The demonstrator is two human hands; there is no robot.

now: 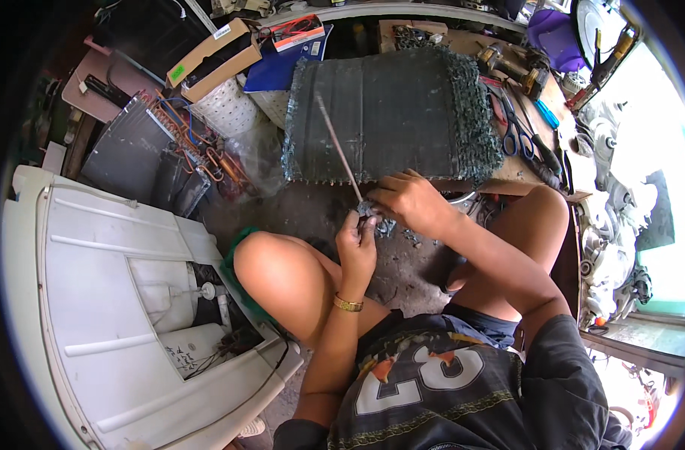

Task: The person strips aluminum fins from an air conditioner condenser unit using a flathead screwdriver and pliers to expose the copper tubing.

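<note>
Just in front of the near edge of a dark grey mat [387, 112] with frayed, shaggy sides, my two hands meet. My left hand [356, 244], a gold watch [348, 303] on its wrist, pinches a small blue-grey shredded clump [366, 208] from below. Fingers of my right hand [413, 202] curl in against the same clump from the right. A long thin rod [336, 142] rises from the clump and slants up to the left over the mat. Its lower end is hidden among the fingers and the clump. Loose blue-grey scraps [411, 238] lie below on the floor.
A white appliance shell [80, 292] stands close on the left, copper tubing [215, 161] behind it. Scissors [518, 135], a cordless drill [507, 71] and pliers crowd the bench at right. Boxes [222, 60] and a blue folder [282, 66] sit at the back left.
</note>
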